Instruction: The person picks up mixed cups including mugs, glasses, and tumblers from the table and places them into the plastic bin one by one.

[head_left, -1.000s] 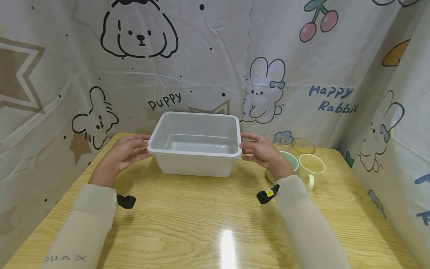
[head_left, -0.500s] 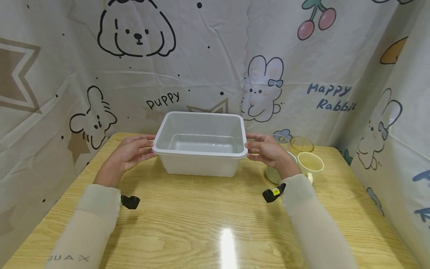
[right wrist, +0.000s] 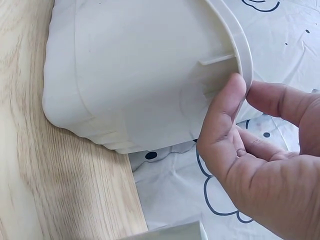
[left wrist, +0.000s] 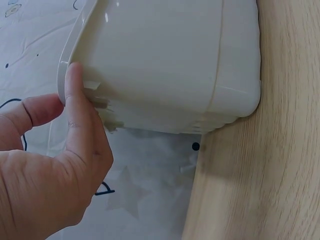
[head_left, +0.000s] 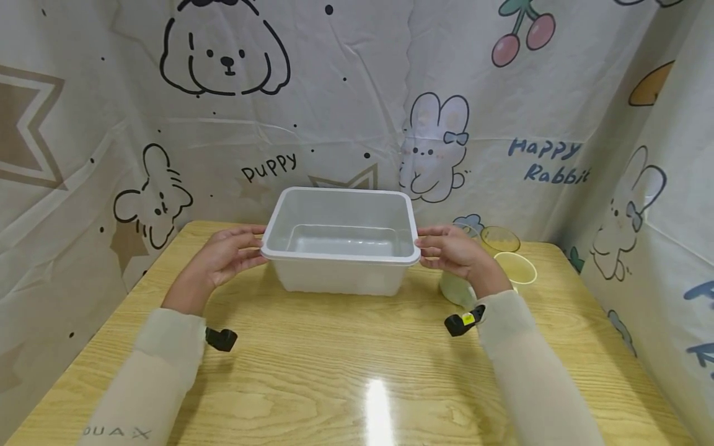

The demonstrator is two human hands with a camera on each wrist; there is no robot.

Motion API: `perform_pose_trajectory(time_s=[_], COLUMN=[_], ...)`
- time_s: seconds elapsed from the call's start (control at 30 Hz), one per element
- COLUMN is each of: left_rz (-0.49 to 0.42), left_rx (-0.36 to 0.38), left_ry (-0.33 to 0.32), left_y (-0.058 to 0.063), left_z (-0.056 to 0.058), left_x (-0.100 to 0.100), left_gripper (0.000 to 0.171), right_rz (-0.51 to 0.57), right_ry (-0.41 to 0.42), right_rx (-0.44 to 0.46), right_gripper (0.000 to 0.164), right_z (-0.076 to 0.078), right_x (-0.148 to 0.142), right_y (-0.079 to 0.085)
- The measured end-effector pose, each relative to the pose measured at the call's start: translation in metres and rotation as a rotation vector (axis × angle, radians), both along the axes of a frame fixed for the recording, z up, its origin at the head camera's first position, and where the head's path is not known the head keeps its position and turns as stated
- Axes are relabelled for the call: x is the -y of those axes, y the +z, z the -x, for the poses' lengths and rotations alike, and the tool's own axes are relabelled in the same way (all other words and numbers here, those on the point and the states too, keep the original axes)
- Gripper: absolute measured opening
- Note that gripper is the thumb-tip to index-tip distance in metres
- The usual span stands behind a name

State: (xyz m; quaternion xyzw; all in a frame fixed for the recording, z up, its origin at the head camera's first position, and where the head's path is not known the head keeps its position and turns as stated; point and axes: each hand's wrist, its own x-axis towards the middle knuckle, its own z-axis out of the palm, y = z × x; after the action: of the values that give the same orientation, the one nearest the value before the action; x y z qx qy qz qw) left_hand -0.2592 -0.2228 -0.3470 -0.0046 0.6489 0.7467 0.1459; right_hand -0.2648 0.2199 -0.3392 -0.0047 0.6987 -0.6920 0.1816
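A white rectangular plastic bin (head_left: 340, 275) sits upright on the wooden table, its inside bare. My left hand (head_left: 231, 257) is at its left end; in the left wrist view the thumb and a finger (left wrist: 75, 105) pinch the rim. On the opposite end my right hand (head_left: 460, 254) holds the rim the same way, with a fingertip (right wrist: 232, 92) under the lip and the thumb at the outer edge in the right wrist view. Behind the right wrist stand a green cup (head_left: 456, 290), mostly hidden, and a yellow mug (head_left: 515, 267), partly covered.
An amber-rimmed clear glass (head_left: 500, 238) and another clear glass (head_left: 467, 230) stand at the back right of the wooden table (head_left: 312, 365). A printed cloth (head_left: 346, 124) hangs along the back and both sides. Black wrist cameras (head_left: 222, 339) sit on both cuffs.
Both hands have moved the bin to the right along the table, toward the cups. The right forearm now covers more of the green cup and yellow mug.
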Motion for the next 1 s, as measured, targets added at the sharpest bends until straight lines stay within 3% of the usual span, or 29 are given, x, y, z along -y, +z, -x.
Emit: perform_pose_trajectory(time_s=[0.4,1.0], left_rz=[0.014,-0.03], left_rx=[0.001,0.003], left_ry=[-0.012,-0.033], left_y=[0.004,0.003], left_z=[-0.009,-0.016], left_x=[-0.009,-0.019], left_gripper=[0.049,0.046], right_rz=[-0.041,-0.024], right_ry=[0.034,0.043], right_rx=[-0.014,-0.038], right_gripper=[0.056,0.054], right_z=[-0.007,-0.015], right_x=[-0.01,-0.024], right_y=[0.002,0.001])
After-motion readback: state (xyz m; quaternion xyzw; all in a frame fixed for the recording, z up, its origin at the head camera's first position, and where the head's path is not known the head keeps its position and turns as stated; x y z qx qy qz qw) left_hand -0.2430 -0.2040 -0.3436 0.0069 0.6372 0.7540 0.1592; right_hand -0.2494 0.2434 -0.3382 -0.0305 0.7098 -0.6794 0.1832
